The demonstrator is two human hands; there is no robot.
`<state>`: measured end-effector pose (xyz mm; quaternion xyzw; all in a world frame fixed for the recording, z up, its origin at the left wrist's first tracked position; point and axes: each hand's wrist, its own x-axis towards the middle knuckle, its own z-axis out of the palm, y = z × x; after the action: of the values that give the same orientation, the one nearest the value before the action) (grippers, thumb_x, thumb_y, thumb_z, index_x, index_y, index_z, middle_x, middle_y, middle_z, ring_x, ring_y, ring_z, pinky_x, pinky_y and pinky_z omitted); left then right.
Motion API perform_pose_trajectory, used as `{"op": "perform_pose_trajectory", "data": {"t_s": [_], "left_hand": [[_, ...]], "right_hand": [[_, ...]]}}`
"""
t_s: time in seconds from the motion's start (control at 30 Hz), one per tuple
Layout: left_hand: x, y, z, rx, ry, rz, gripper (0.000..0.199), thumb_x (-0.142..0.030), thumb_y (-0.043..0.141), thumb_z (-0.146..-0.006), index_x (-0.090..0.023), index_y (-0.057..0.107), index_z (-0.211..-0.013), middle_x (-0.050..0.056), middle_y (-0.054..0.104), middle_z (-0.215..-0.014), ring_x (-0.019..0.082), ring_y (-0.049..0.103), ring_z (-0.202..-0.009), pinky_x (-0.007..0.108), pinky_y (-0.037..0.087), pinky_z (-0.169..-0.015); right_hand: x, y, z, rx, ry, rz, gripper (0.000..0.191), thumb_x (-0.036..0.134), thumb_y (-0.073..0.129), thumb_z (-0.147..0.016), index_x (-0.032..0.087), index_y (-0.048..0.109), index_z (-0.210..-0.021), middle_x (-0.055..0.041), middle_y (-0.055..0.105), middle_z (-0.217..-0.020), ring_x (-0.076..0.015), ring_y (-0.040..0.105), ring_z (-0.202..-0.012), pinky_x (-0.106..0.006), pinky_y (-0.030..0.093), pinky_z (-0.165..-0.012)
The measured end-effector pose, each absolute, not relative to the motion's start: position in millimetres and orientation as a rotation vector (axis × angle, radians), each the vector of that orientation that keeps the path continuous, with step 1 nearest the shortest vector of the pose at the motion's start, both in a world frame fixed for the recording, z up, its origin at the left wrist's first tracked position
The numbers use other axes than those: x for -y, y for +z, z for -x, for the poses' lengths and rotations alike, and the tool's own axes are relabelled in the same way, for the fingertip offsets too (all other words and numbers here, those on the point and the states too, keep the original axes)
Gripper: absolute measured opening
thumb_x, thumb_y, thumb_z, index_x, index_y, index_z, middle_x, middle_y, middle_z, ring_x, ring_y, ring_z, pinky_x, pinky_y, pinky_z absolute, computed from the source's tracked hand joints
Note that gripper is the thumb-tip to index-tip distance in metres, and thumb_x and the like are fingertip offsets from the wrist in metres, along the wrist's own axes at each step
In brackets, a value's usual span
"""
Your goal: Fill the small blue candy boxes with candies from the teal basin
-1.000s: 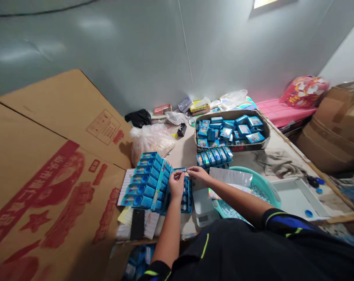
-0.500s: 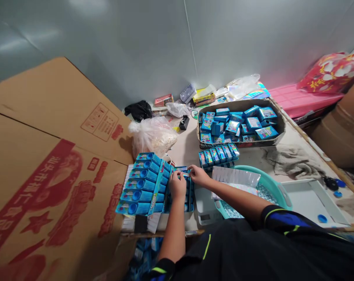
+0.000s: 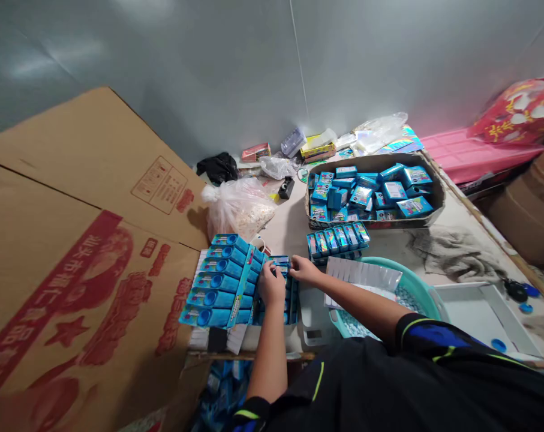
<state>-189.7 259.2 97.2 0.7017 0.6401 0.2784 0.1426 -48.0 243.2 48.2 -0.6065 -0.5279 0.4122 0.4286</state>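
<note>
My left hand [image 3: 273, 283] is closed, its thumb and fingers pinched at the edge of a small blue box [image 3: 280, 261]. From the other side my right hand [image 3: 302, 269] grips the same box, fingers pressed together; the fingertips are partly hidden. Beneath them stands a row of blue boxes [image 3: 292, 300], mostly covered by my left hand and forearm. Just left of it lies a fan of blue packs with round caps [image 3: 220, 281], joined by a printed strip. A second row of shiny blue boxes [image 3: 338, 239] stands beyond my right hand.
A turquoise basin [image 3: 429, 297] of small pale pieces sits under my right forearm, a clear-pocketed sheet [image 3: 364, 276] across it. Behind is a cut-down carton [image 3: 375, 223] full of blue boxes. A large cardboard box [image 3: 96, 288] borders the left; a grey cloth [image 3: 451, 252] lies right.
The view has shifted slightly. Both hands remain at the same box, with only small finger movements.
</note>
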Motion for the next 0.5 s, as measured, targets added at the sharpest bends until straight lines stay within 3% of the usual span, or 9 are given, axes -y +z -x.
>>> {"op": "perform_pose_trajectory", "data": {"t_s": [0.1, 0.23, 0.33, 0.5], "left_hand": [[-259, 97, 189, -1.885, 0.794, -2.014, 0.031, -0.018, 0.06, -0.088, -0.021, 0.063, -0.118, 0.011, 0.072, -0.112, 0.024, 0.068, -0.103, 0.034, 0.052, -0.086], [-254, 96, 189, -1.869, 0.757, -2.079, 0.025, -0.015, 0.052, -0.091, -0.02, 0.069, -0.109, 0.013, 0.069, -0.116, 0.025, 0.066, -0.108, 0.035, 0.053, -0.09], [-250, 93, 192, -1.855, 0.718, -2.116, 0.034, -0.008, 0.042, -0.091, -0.018, 0.072, -0.105, 0.014, 0.068, -0.119, 0.025, 0.067, -0.108, 0.035, 0.054, -0.09], [-247, 94, 192, -1.794, 0.662, -2.169, 0.036, -0.005, 0.045, -0.087, -0.015, 0.074, -0.107, 0.017, 0.064, -0.129, 0.027, 0.066, -0.113, 0.039, 0.055, -0.094]], "right_hand": [[-235, 34, 50, 1.347, 1.05, 1.529, 0.024, 0.018, 0.067, -0.069, 0.022, 0.044, -0.067, 0.0058, 0.05, -0.061, -0.0125, 0.044, -0.059, -0.023, 0.029, -0.057], [-221, 21, 52, 1.34, 1.005, 1.555, 0.02, 0.013, 0.062, -0.07, 0.022, 0.044, -0.066, 0.0052, 0.048, -0.058, -0.0131, 0.044, -0.058, -0.023, 0.032, -0.057], [-219, 24, 52, 1.311, 0.915, 1.544, 0.009, 0.012, 0.051, -0.079, 0.021, 0.052, -0.077, -0.0006, 0.057, -0.074, -0.0177, 0.054, -0.074, -0.025, 0.041, -0.069], [-238, 41, 49, 1.295, 0.862, 1.498, 0.023, 0.016, 0.045, -0.09, 0.019, 0.063, -0.103, -0.0103, 0.064, -0.111, -0.0235, 0.059, -0.105, -0.035, 0.047, -0.095]]}}
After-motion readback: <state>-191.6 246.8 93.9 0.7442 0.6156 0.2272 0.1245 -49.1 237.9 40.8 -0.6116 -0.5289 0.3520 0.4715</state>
